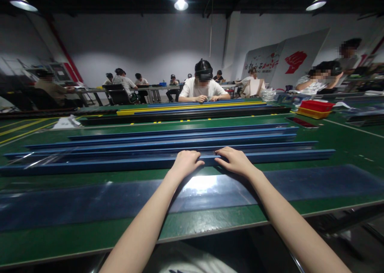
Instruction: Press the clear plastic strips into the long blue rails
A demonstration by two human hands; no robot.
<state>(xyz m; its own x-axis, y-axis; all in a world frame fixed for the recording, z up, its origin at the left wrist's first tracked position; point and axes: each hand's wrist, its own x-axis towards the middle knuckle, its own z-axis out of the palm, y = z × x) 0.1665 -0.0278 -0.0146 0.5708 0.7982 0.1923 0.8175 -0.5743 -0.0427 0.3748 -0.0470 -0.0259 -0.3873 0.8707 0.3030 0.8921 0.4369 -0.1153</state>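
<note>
A long blue plastic channel with raised edges lies across the table in front of me. My left hand grips its near edge close to the middle, thumb in front and fingers over the top. A short way to the right, my right hand holds the same edge in a similar way, its thumb pointing inward. The fingertips of both hands are partly hidden behind the edge. Nearer to me, a flat, shiny, see-through bluish strip lies under my forearms.
More blue channels lie parallel behind. Farther back are yellow strips and a person seated opposite. A red bin and a phone-like dark slab are on the right of the green table.
</note>
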